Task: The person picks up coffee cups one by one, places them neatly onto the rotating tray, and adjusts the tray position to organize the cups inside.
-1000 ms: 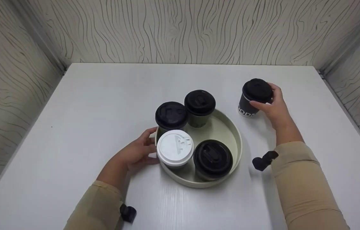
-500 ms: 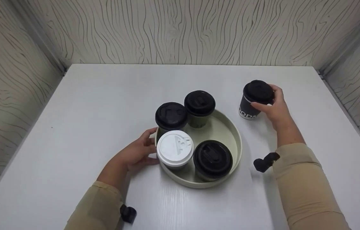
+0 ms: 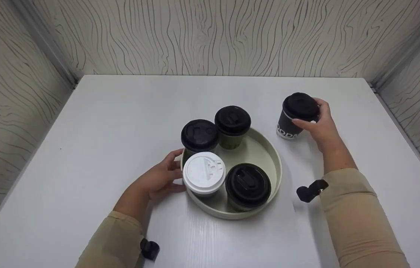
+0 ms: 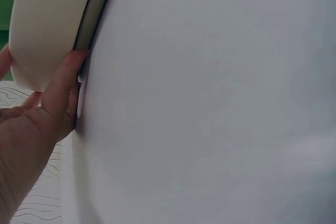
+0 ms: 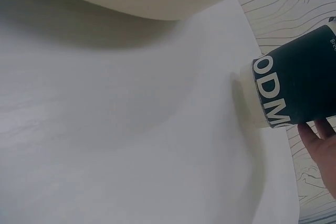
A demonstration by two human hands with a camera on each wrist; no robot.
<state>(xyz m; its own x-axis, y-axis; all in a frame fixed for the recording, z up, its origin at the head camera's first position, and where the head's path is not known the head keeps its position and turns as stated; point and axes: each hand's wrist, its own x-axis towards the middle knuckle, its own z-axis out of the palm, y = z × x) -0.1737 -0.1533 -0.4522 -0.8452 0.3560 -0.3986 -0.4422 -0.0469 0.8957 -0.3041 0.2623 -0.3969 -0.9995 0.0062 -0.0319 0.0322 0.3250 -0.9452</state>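
My right hand grips a dark paper coffee cup with a black lid and white lettering, thumb in front and fingers behind. The cup's base is close to the table, to the right of a round pale-green tray. At the tray's left side my left hand rests its spread fingers against the outer wall. In the tray stand a white-lidded cup at front left, a black-lidded cup at front right, and two more black-lidded cups toward the back.
The white table extends around the tray on every side. Wood-grain-patterned panels enclose the back and both sides. Black wrist mounts stick out from the tan sleeves.
The right hand and its cup have shifted slightly toward the near side of the table. The left hand and the tray stay in place.
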